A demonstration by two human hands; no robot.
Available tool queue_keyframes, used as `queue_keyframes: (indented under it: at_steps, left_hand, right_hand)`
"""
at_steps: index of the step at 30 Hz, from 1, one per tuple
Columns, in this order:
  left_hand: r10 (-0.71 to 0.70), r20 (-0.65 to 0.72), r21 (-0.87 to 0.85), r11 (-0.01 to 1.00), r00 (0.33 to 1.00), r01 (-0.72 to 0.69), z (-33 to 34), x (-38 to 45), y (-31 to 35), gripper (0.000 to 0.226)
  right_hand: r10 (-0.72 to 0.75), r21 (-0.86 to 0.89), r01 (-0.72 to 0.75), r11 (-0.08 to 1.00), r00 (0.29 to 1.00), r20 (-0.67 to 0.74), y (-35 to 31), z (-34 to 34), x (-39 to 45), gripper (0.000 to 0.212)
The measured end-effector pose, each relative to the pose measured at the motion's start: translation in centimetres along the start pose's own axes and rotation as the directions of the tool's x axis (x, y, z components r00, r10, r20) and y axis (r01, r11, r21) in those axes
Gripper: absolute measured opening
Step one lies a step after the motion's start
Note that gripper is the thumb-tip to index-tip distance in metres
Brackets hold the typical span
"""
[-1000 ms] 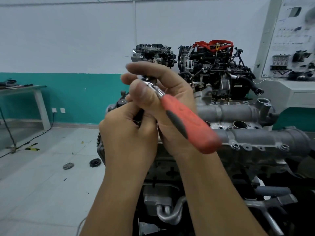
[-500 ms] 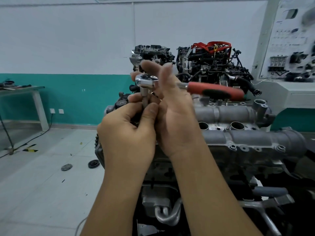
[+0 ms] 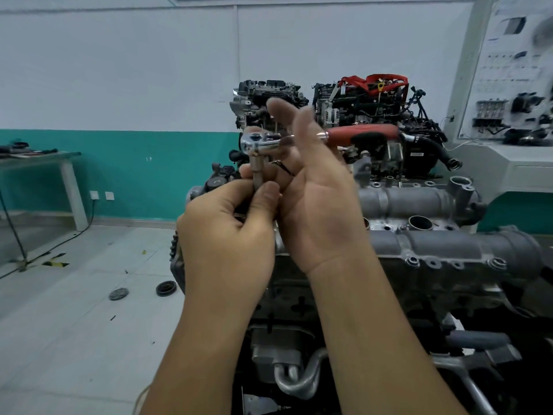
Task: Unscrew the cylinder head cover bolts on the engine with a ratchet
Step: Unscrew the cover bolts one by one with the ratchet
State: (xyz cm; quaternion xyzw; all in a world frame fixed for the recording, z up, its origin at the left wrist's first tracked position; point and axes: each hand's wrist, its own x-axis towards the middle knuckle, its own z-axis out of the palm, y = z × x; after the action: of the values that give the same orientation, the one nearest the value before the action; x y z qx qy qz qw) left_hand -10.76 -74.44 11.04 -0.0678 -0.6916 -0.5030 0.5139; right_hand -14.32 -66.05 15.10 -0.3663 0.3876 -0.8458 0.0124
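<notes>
I hold a ratchet (image 3: 263, 143) with a chrome head and a red and black handle (image 3: 363, 136) up in front of me, handle pointing right. A thin socket extension (image 3: 256, 172) hangs down from its head. My left hand (image 3: 227, 235) pinches the lower end of that extension between thumb and fingers. My right hand (image 3: 311, 187) is behind the ratchet's neck, palm toward me, fingers mostly straight, the shaft resting against them. The grey cylinder head cover (image 3: 449, 244) of the engine lies below and to the right, with bolts (image 3: 413, 260) along its near edge.
Two more engines (image 3: 368, 109) stand behind. A white training panel (image 3: 508, 85) is at the right. A table (image 3: 39, 158) stands at the left wall, with a cable and two round parts (image 3: 165, 288) on the tiled floor.
The ratchet handle swung from pointing down toward me to lying level and pointing right. My right hand opened out behind the shaft. My left hand kept hold of the extension.
</notes>
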Motion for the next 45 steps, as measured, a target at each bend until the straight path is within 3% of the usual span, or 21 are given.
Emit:
queue_keyframes:
  at_steps: [3, 6, 8, 11, 15, 19, 25, 27, 30, 33, 38, 41, 45]
  left_hand:
    - [-0.013, -0.034, -0.042, 0.999, 0.999, 0.011, -0.3, -0.2, 0.0, 0.024]
    - [-0.035, -0.037, -0.083, 0.996, 0.999, 0.032, -0.4, -0.2, -0.1, 0.023]
    - [-0.028, -0.02, -0.078, 0.997, 0.999, 0.026, -0.3, -0.1, 0.0, 0.02]
    - [-0.011, 0.002, -0.028, 1.0, 1.0, 0.011, -0.1, -0.1, 0.2, 0.013]
    - [-0.004, -0.004, -0.023, 1.0, 1.0, 0.004, -0.1, -0.2, 0.2, 0.012]
    - [-0.013, -0.099, 0.027, 1.0, 0.995, 0.016, 0.0, -0.5, -0.1, 0.017]
    - [0.057, -0.107, 0.121, 0.992, 0.993, -0.044, -0.2, -0.5, -0.3, 0.038]
    - [0.008, -0.06, 0.124, 0.992, 0.998, 0.0, -0.5, -0.3, -0.5, 0.034]
    - [-0.082, 0.074, 0.135, 0.988, 0.994, 0.071, -0.6, -0.2, -0.9, 0.011]
    - [-0.069, 0.131, 0.207, 0.978, 0.989, 0.041, -0.6, -0.4, -1.1, 0.01]
    - [-0.04, 0.172, 0.226, 0.974, 0.984, 0.0, -1.3, -0.5, -0.7, 0.02]
    - [0.015, 0.107, 0.308, 0.95, 0.994, -0.048, -1.2, -0.9, -0.5, 0.04]
    - [0.035, 0.062, 0.292, 0.955, 0.997, -0.052, -1.1, -1.3, -0.4, 0.041]
  right_hand:
    - [-0.17, -0.179, 0.2, 0.963, 0.971, 0.17, 0.4, 0.3, -0.5, 0.023]
    - [-0.179, -0.203, 0.225, 0.953, 0.958, 0.223, 0.4, 0.0, -0.5, 0.02]
    - [-0.15, -0.165, 0.183, 0.969, 0.97, 0.193, 0.0, 0.0, -0.3, 0.015]
    - [-0.011, -0.014, 0.013, 1.0, 0.991, 0.134, -0.4, 0.0, -0.1, 0.045]
    - [0.086, 0.053, -0.089, 0.995, 0.994, 0.068, -0.6, 0.1, 0.1, 0.053]
    - [-0.04, -0.139, 0.055, 0.989, 0.993, 0.111, -0.2, 0.4, -0.2, 0.012]
    - [-0.198, -0.395, 0.255, 0.882, 0.964, 0.179, -0.6, -0.2, 0.0, 0.019]
    - [-0.16, -0.358, 0.19, 0.914, 0.981, 0.111, -0.6, 0.1, -0.1, 0.019]
    - [0.052, -0.118, -0.054, 0.992, 0.998, -0.021, -0.4, 0.6, -0.2, 0.035]
    - [0.173, -0.013, -0.174, 0.985, 0.984, -0.048, -0.7, 0.3, 0.1, 0.042]
    - [0.034, -0.072, -0.027, 0.997, 0.995, 0.097, 0.2, 0.0, 0.0, 0.018]
    - [-0.049, -0.099, 0.059, 0.993, 0.994, 0.097, 1.1, 0.2, 0.0, 0.017]
    - [-0.064, -0.106, 0.073, 0.992, 0.994, 0.09, 1.2, 0.3, 0.1, 0.022]
